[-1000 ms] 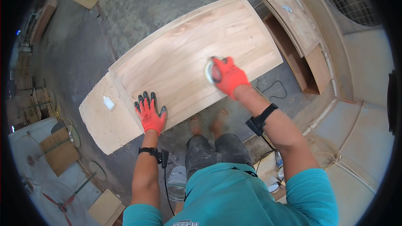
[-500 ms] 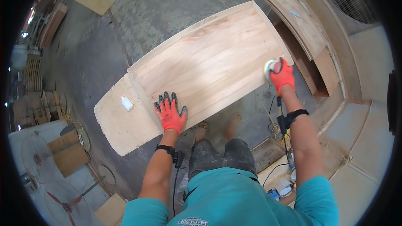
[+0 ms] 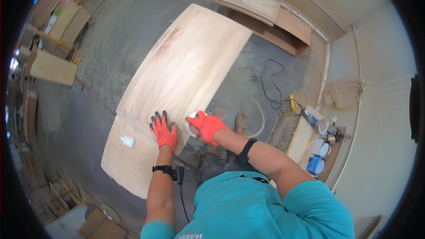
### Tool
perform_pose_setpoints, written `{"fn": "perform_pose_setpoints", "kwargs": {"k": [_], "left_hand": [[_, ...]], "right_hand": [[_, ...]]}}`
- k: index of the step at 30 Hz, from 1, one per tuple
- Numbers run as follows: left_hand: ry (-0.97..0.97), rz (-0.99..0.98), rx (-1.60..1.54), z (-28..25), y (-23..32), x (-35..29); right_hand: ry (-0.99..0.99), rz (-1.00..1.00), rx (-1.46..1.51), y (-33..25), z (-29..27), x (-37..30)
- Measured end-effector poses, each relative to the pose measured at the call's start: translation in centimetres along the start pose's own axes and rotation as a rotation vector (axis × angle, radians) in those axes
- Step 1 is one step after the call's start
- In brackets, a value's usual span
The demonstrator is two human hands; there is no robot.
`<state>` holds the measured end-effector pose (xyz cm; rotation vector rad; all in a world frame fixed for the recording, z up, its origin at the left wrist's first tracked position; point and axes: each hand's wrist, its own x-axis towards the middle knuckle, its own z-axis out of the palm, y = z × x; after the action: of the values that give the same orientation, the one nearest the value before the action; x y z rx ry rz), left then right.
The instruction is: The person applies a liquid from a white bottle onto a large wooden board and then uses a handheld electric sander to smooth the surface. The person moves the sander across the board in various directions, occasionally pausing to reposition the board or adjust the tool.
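Observation:
A large pale wooden panel point(image 3: 181, 62) with a curved far edge lies in front of me. My left hand point(image 3: 164, 133), in a red glove with dark fingertips, rests flat on it with the fingers spread. My right hand point(image 3: 208, 127), gloved the same way, grips a round sander point(image 3: 193, 125) at the panel's near edge, close to my left hand. The glove hides most of the tool. A rougher board point(image 3: 128, 163) sits at the panel's left end, and a small white bottle point(image 3: 127, 141) lies on it.
Behind the panel stands an open wooden cabinet carcass point(image 3: 274, 33) with boards point(image 3: 241, 1) on top. To my right, a low bench point(image 3: 301, 146) carries a blue power tool point(image 3: 310, 117) and round discs point(image 3: 322, 126). A black cable point(image 3: 265, 82) trails over the floor.
My right hand has carried the sander leftward along the near edge, from the panel's far right corner to near my left hand. My view has turned right.

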<state>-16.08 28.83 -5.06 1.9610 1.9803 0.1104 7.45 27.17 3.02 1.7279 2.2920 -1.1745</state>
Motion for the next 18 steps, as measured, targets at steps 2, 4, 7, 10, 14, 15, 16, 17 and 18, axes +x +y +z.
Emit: {"fn": "perform_pose_setpoints", "kwargs": {"k": [2, 4, 7, 10, 14, 15, 16, 17, 18], "left_hand": [[0.038, 0.038, 0.048, -0.1, 0.3, 0.2], [0.043, 0.072, 0.104, 0.9, 0.0, 0.5], [0.085, 0.138, 0.144, 2.5, -2.3, 0.6], [0.087, 0.152, 0.234, 3.8, -4.6, 1.3], [0.012, 0.071, 0.206, 2.8, -2.5, 1.7], [-0.005, 0.072, 0.206, 2.7, -2.9, 2.3], [-0.016, 0.065, 0.204, 2.8, -3.7, 3.2], [-0.011, 0.064, 0.163, 2.7, -5.1, 4.1], [-0.009, 0.060, 0.124, 2.7, -5.1, 4.8]], "right_hand": [[0.022, -0.017, 0.068, 1.2, 0.9, -3.2], [0.074, 0.054, 0.163, 3.7, 2.1, -6.7], [0.227, 0.312, 0.359, 10.6, 6.9, -10.7], [0.358, 0.623, 0.443, 17.7, 9.1, -17.7], [0.664, 1.132, 0.746, 25.6, 13.5, -26.8], [0.747, 1.234, 0.795, 27.8, 15.2, -28.8], [0.827, 1.330, 0.838, 30.2, 16.9, -30.5], [0.905, 1.424, 0.882, 32.6, 18.4, -32.2], [0.933, 1.498, 0.925, 34.7, 19.6, -34.0]]}}
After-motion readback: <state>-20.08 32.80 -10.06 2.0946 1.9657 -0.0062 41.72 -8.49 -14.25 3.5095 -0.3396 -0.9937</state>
